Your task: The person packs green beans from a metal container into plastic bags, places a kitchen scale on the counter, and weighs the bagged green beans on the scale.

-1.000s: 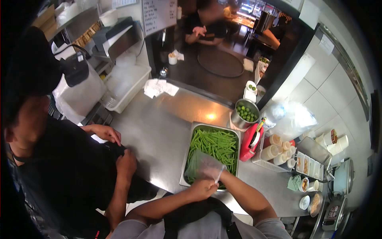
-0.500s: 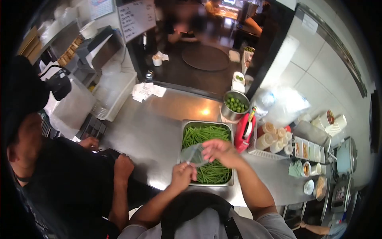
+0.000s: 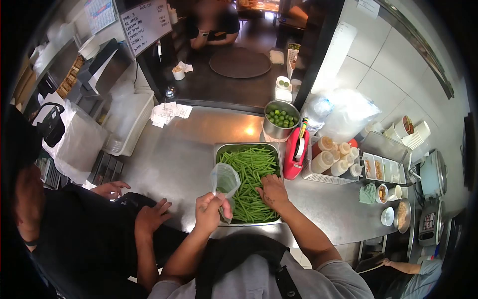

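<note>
On the steel counter (image 3: 164,164): a rectangular steel pan (image 3: 249,224) sits in front of the person, full of long green beans (image 3: 254,164) lying in many directions.
Left hand: over the pan's near left part, the left hand (image 3: 210,212) is closed around one side of a clear plastic bag (image 3: 226,179) — thumb bent against the fingers.
Plastic bag: above the pan's left side, its mouth wide and facing up, green showing through the film (it is see-through).
Right hand: at the pan's right side, the right hand (image 3: 274,192) reaches down with its fingertips among the beans; whether they pinch any, I cannot tell.
Limes: beyond the pan's far right corner, a steel pot (image 3: 273,132) holds round green limes (image 3: 281,118).
Tape dispenser: just right of the pan stands a red tape dispenser (image 3: 294,162) with a white roll in it.
Squeeze bottles: farther right of the pan, squeeze bottles (image 3: 323,160) stand crowded together in a white plastic basket (image 3: 318,178).
Co-worker: left of the pan and apart from it, a co-worker's hand (image 3: 152,217) has its fingers spread.
Paper slips: beyond the pan to the left, white paper slips (image 3: 169,113) overlap — some with print on them.
Oval tray: well beyond the pan, a dark oval tray (image 3: 240,62) lies flat.
</note>
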`<state>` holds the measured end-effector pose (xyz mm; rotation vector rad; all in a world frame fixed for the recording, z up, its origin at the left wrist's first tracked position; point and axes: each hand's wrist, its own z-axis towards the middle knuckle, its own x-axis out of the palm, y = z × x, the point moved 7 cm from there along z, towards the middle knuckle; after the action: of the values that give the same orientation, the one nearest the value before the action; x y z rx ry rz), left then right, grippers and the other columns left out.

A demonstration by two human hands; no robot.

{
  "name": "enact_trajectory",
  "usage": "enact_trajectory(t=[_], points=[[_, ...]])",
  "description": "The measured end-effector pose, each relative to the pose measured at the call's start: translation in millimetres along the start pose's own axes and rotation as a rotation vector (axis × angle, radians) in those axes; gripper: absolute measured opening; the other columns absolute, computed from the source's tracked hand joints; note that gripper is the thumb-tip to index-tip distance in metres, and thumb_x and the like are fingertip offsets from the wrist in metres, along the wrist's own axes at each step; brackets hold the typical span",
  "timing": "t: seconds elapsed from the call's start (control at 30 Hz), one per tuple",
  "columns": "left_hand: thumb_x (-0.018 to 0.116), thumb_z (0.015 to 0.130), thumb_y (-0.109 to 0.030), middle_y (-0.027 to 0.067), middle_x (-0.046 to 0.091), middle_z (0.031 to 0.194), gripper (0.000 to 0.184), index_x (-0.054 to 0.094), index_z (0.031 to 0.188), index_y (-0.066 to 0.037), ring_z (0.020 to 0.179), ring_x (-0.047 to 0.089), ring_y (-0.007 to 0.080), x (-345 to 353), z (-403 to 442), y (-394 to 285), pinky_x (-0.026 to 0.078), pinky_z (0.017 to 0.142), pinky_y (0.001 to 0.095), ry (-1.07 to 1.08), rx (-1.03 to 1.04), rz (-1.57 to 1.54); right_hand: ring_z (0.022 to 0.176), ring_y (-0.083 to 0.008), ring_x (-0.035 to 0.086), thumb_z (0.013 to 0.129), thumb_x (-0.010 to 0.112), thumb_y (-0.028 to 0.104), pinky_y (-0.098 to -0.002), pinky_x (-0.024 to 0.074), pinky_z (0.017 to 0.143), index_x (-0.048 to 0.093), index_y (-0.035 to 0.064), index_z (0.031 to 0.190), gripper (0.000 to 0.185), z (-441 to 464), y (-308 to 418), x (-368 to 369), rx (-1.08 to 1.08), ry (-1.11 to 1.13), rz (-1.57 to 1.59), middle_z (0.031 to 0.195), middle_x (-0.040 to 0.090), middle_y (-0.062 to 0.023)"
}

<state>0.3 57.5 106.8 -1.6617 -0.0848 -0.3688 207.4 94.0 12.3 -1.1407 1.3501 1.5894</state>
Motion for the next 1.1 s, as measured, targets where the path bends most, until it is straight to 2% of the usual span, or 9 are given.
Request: enact_trajectory(t=[0.1, 0.3, 0.43, 0.5, 0.57, 0.7, 0.8, 0.9, 1.1], points=[[0.043, 0.092, -0.012, 0.0101, 0.057, 0.056, 0.032, 0.055, 0.066, 0.001, 0.051, 0.055, 0.0163, 1, -3, -3, 0.046, 0.055, 0.0286, 0.043, -0.045, -0.09, 0.1, -0.0316, 0.051, 0.082, 0.063, 0.026, -0.0413, 0.0419, 0.087, 0.056, 0.0024, 0.097, 0.028, 4, 0, -2, -0.109, -0.005, -0.005, 0.098, 0.056, -0.0139], [0.044, 0.092, -0.012, 0.0098, 0.057, 0.056, 0.031, 0.055, 0.067, 0.0, 0.051, 0.055, 0.0162, -2, -4, 3, 0.046, 0.055, 0.029, 0.029, -0.051, -0.036, 0.103, -0.0332, 0.052, 0.082, 0.063, 0.025, -0.0417, 0.0422, 0.088, 0.057, 0.0003, 0.103, 0.033, 28, 14, -27, -0.137, 0.184, 0.029, 0.104, 0.056, -0.0158], [0.042, 0.091, -0.015, 0.0135, 0.056, 0.054, 0.033, 0.054, 0.065, 0.001, 0.049, 0.055, 0.0206, 7, -5, 12, 0.047, 0.054, 0.0316, 0.052, -0.077, 0.031, 0.11, -0.0327, 0.05, 0.079, 0.061, 0.017, -0.0431, 0.0407, 0.092, 0.047, 0.001, 0.125, 0.05, 83, -2, -15, -0.19, -0.09, -0.099, 0.114, 0.053, -0.0172], [0.045, 0.092, -0.012, 0.0089, 0.057, 0.058, 0.029, 0.056, 0.069, 0.001, 0.052, 0.055, 0.0148, 13, -7, 15, 0.045, 0.055, 0.0275, 0.112, -0.112, -0.044, 0.112, -0.0324, 0.049, 0.077, 0.06, 0.015, -0.0436, 0.0398, 0.093, 0.043, 0.0015, 0.13, 0.058, 95, 5, -19, -0.217, -0.168, -0.226, 0.117, 0.051, -0.0176], [0.046, 0.093, -0.014, 0.0083, 0.057, 0.059, 0.029, 0.057, 0.07, 0.001, 0.052, 0.055, 0.014, 12, -8, 17, 0.044, 0.055, 0.0269, 0.124, -0.088, -0.011, 0.115, -0.0322, 0.047, 0.073, 0.061, 0.015, -0.0441, 0.0373, 0.096, 0.036, 0.0018, 0.136, 0.069, 106, 2, 0, -0.092, 0.203, -0.206, 0.12, 0.049, -0.0183], [0.046, 0.094, -0.016, 0.0075, 0.057, 0.059, 0.031, 0.057, 0.07, 0.0, 0.053, 0.054, 0.0131, 12, -9, 20, 0.044, 0.055, 0.0258, 0.147, -0.105, 0.035, 0.115, -0.0324, 0.047, 0.074, 0.063, 0.027, -0.0439, 0.0347, 0.099, 0.049, 0.0001, 0.124, 0.058, 104, 7, -3, -0.045, 0.404, -0.311, 0.119, 0.05, -0.0192], [0.046, 0.094, -0.017, 0.0076, 0.057, 0.058, 0.031, 0.057, 0.07, 0.0, 0.053, 0.054, 0.0129, 15, -8, 22, 0.043, 0.055, 0.0255, 0.164, -0.103, 0.057, 0.115, -0.0315, 0.047, 0.077, 0.061, 0.033, -0.0439, 0.0337, 0.1, 0.054, -0.0004, 0.115, 0.051, 103, 0, 1, -0.081, 0.368, -0.297, 0.117, 0.052, -0.0187], [0.046, 0.093, -0.016, 0.0075, 0.057, 0.058, 0.031, 0.057, 0.07, 0.0, 0.053, 0.054, 0.0126, 20, -7, 22, 0.043, 0.054, 0.025, 0.176, -0.114, 0.04, 0.114, -0.0332, 0.048, 0.08, 0.059, 0.034, -0.0438, 0.0352, 0.1, 0.054, -0.0013, 0.114, 0.049, 97, -1, 0, -0.182, 0.318, -0.236, 0.116, 0.054, -0.0197], [0.045, 0.092, -0.015, 0.0069, 0.057, 0.058, 0.029, 0.057, 0.07, -0.001, 0.051, 0.053, 0.0116, 19, 3, 25, 0.041, 0.052, 0.024, 0.194, -0.128, 0.068, 0.11, -0.0368, 0.053, 0.083, 0.056, 0.033, -0.0424, 0.0409, 0.095, 0.054, -0.0027, 0.11, 0.045, 91, -28, 23, -0.082, 0.357, 0.003, 0.113, 0.058, -0.0243]])
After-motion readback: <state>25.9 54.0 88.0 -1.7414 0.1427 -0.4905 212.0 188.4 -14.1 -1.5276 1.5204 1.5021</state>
